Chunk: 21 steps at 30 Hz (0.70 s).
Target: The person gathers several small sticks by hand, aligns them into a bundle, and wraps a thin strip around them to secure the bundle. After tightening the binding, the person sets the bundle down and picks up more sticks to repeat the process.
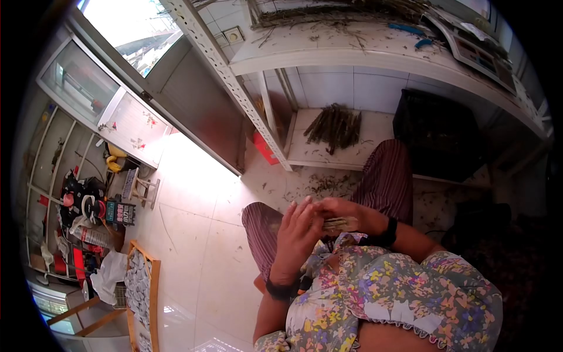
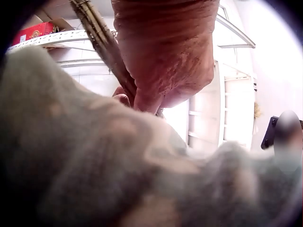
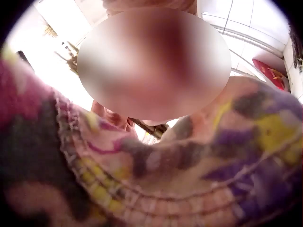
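Note:
A bundle of thin brown stems [image 1: 340, 224] is held between both hands in front of the chest. My left hand [image 1: 298, 234] lies round its left end, fingers bent slightly and pointing up. Curled over the top and right side is my right hand [image 1: 349, 212]. In the left wrist view the stems [image 2: 102, 40] slant up from beside the left hand [image 2: 165, 56]. The right wrist view is largely blurred; part of a hand [image 3: 111, 116] and some stems [image 3: 154, 130] show above the flowered cloth. The fingertips' exact grip is partly hidden.
Ahead, a pile of stems [image 1: 334, 127] lies on the lower shelf beside a black crate [image 1: 437, 135]. More stems and a scale [image 1: 478, 56] are on the upper shelf. Plant scraps [image 1: 322, 185] litter the floor. At left are a wooden-framed rack [image 1: 153, 293] and cluttered shelving.

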Tool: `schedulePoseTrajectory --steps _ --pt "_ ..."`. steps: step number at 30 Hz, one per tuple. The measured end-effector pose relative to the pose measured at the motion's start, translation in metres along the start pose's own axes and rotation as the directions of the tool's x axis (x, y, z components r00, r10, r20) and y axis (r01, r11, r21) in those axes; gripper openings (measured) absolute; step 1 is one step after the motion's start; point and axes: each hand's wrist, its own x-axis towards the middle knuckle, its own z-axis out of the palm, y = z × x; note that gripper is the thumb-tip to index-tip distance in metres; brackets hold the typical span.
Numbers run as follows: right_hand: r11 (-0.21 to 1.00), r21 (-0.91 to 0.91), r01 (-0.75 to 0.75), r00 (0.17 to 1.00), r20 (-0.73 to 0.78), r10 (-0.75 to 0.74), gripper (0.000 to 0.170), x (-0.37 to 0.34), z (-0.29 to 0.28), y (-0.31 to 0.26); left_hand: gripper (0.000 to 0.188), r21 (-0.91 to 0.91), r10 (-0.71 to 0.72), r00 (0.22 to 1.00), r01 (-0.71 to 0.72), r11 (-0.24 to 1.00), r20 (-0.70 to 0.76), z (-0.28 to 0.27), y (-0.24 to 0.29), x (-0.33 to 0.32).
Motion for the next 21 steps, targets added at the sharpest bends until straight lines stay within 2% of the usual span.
schedulePoseTrajectory --steps 2,4,6,7,9,14,17,21 --pt "0.949 0.241 -0.203 0.964 -0.122 0.238 0.024 -0.006 0.031 -0.031 0.034 -0.025 -0.07 0.998 0.07 0.997 0.008 0.001 0.0 -0.001" --pt "0.923 0.352 -0.156 0.988 0.047 0.149 0.026 0.005 -0.008 -0.01 0.033 -0.05 -0.145 0.989 0.145 0.988 0.007 0.002 0.003 -0.004" --pt "0.915 0.395 -0.078 0.996 0.064 0.057 0.034 0.009 -0.015 -0.008 0.033 -0.09 -0.267 0.963 0.269 0.959 0.037 0.005 0.004 -0.011" --pt "0.924 0.382 -0.014 1.0 -0.001 0.016 0.038 0.01 -0.014 -0.009 0.033 -0.108 -0.327 0.944 0.331 0.938 0.053 0.006 0.004 -0.013" --pt "0.929 0.365 0.06 0.998 -0.045 -0.046 0.042 0.011 -0.014 -0.015 0.033 -0.097 -0.293 0.956 0.294 0.951 0.029 0.004 0.004 -0.01" --pt "0.932 0.354 0.079 0.996 0.009 -0.088 0.044 0.008 -0.018 -0.021 0.032 -0.114 -0.297 0.953 0.303 0.946 0.062 0.0 0.006 -0.009" --pt "0.958 0.27 0.1 0.991 0.055 -0.119 0.044 0.007 -0.016 -0.025 0.034 -0.091 -0.281 0.953 0.292 0.952 0.11 -0.002 0.005 -0.011" --pt "0.979 0.156 0.133 0.99 0.035 -0.14 0.04 0.004 -0.008 -0.03 0.031 -0.025 -0.23 0.953 0.239 0.971 0.197 -0.005 0.007 -0.01"
